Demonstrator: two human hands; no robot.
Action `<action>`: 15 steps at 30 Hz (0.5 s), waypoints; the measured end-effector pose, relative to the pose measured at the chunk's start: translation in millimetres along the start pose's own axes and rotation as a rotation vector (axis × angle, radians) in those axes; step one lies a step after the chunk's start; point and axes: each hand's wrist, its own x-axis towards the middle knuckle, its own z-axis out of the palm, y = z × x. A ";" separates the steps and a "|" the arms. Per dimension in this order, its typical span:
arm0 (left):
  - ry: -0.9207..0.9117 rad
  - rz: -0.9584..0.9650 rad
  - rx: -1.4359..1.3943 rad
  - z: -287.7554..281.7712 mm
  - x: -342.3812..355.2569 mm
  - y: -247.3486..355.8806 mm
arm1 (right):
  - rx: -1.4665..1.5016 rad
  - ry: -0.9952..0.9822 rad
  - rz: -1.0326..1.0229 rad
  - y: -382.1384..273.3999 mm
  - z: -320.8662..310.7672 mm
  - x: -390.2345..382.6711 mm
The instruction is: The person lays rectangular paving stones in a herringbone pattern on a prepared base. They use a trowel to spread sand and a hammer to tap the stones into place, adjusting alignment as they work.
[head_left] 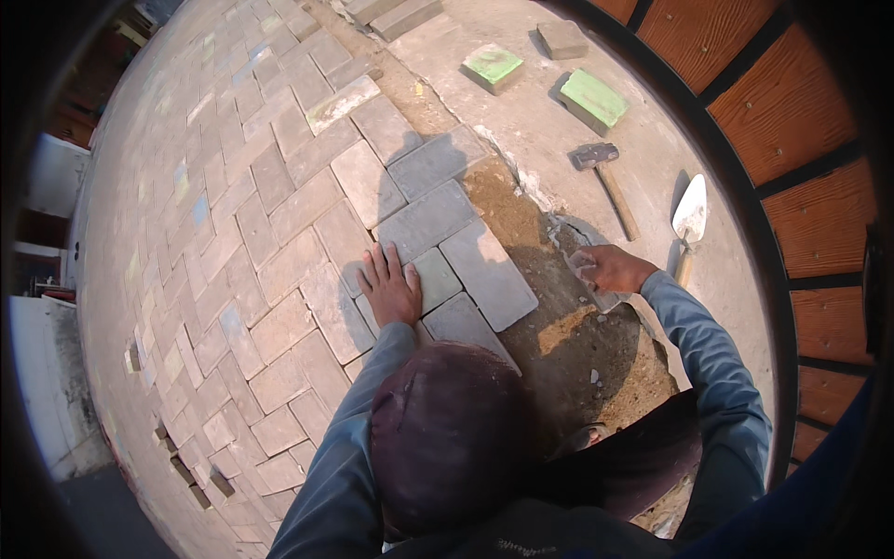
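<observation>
My left hand (390, 287) lies flat on the laid paving blocks, fingers spread, holding nothing. Under and beside it are grey pavers and a small greenish paver (436, 279). A large grey paver (489, 273) forms the edge of the laid area, next to the bare sand strip (568, 337). Over that strip's far right side, my right hand (610, 269) has its fingers closed round a grey, flat, slab-like piece (607, 300). The hand hides much of this piece, so its exact kind does not show.
A hammer (610, 186) and a trowel (690, 216) lie on the concrete at right. Beyond them sit two green-topped blocks (596, 100) and a grey one (562, 40). A wood-panelled gate (792, 121) curves along the right. My dark-clothed knee (447, 429) fills the lower middle.
</observation>
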 end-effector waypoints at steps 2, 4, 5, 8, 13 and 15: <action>-0.008 -0.006 -0.056 0.8 0.9 1.7 | 0.058 0.060 0.022 -11.4 27.7 44.1; -0.023 -0.001 -0.078 3.7 4.8 14.9 | -0.179 0.147 0.168 5.8 49.5 106.0; -0.033 -0.021 -0.052 0.4 1.7 4.1 | -0.217 0.215 0.096 -15.5 63.5 124.9; -0.039 -0.010 -0.089 -2.0 5.5 13.3 | -0.073 0.403 0.124 -18.2 60.6 184.2; -0.021 -0.020 -0.091 -6.7 5.1 3.4 | -0.037 0.874 -0.144 -48.0 64.2 221.9; -0.044 -0.033 -0.092 -8.2 6.2 1.0 | -0.110 0.915 -0.186 -54.2 66.9 225.8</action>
